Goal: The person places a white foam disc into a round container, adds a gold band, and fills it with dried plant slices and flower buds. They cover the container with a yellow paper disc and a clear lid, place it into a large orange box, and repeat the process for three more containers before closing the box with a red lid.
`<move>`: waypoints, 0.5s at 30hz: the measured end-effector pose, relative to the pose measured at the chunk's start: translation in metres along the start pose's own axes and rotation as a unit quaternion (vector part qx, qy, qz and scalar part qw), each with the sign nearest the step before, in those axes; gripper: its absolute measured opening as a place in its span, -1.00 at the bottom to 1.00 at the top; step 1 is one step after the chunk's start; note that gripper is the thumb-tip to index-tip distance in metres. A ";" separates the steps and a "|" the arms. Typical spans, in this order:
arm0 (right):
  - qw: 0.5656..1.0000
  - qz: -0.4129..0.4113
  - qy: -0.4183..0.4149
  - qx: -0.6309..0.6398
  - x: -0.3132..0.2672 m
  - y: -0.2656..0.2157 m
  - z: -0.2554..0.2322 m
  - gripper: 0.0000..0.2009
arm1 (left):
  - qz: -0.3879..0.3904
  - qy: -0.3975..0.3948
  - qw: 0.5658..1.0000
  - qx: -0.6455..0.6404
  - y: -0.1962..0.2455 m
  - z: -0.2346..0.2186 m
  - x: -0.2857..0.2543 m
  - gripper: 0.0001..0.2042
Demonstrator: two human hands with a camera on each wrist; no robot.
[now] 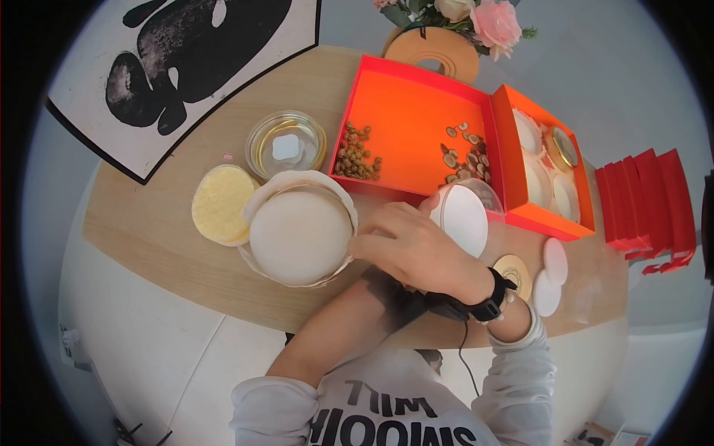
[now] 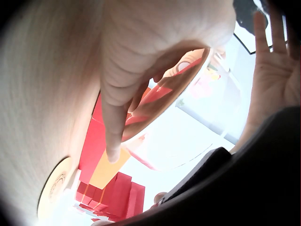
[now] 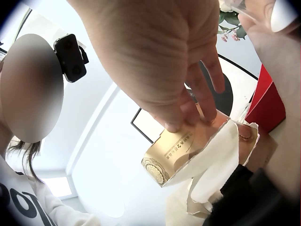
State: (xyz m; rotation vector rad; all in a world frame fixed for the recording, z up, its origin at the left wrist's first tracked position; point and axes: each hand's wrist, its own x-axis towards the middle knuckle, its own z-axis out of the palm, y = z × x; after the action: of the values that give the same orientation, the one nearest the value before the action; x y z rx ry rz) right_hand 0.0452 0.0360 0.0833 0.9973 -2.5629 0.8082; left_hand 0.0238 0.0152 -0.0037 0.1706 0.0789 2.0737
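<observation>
My crossed arms put the right hand (image 1: 409,241) beside a round pale package (image 1: 299,234). Its torn paper rim stands up around a flat white top, and gold printed sides (image 3: 181,146) show in the right wrist view. Thumb and fingertips pinch the package's edge, the other fingers stretched out. Mostly hidden behind it in the head view, the left hand (image 2: 146,52) grips a clear round container (image 1: 485,195) by its rim. A white disc (image 1: 462,219) covers the container's near face.
Left stand a yellow round cake (image 1: 223,204) and a glass bowl (image 1: 286,145) of liquid. Behind, an orange box (image 1: 416,104) holds brown pieces; a second box (image 1: 513,119) holds white rounds. A gold disc (image 1: 513,273) and white discs (image 1: 550,286) lie right, near red cartons (image 1: 647,201).
</observation>
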 end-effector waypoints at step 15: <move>0.955 0.186 0.164 -0.162 -0.069 -0.020 -0.082 -0.78 | 0.043 0.021 0.999 -0.019 0.005 0.013 0.002 -0.47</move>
State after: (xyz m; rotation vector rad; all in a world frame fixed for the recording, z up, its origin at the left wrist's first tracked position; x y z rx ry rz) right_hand 0.1135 0.1089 0.1268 0.2577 -2.5010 0.5503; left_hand 0.0205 0.0143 0.0103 0.1096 0.0574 2.1637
